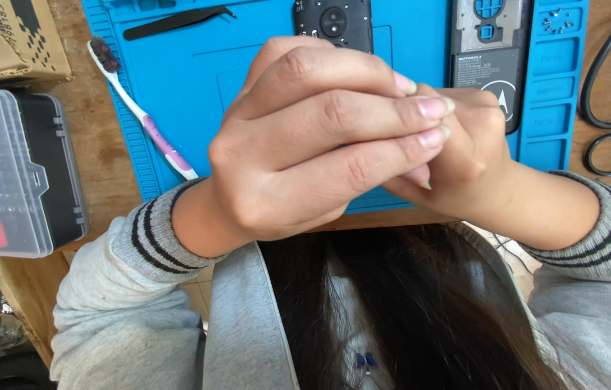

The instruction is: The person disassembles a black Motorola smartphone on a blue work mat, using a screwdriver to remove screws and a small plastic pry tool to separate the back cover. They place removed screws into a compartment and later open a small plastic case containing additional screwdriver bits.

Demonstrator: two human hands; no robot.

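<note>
Phone parts point(489, 54) lie beyond clasped left hand point(298, 144) and right hand point(464, 148); grip contents untellable.

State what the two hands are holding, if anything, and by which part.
It cannot be told. The left hand is wrapped over the right hand above the blue mat; nothing shows between the fingers.

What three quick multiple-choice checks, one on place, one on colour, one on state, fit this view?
1. Where does the toothbrush lie?
A. on the mat's left edge
B. on the clear case
C. in a hand

2. What colour is the work mat?
A. green
B. blue
C. grey

3. How are the hands?
A. apart
B. flat on the mat
C. clasped together

A: the brush crosses the mat's left rim.
B: the mat is bright blue.
C: the left hand wraps over the right hand, raised above the mat.
</note>
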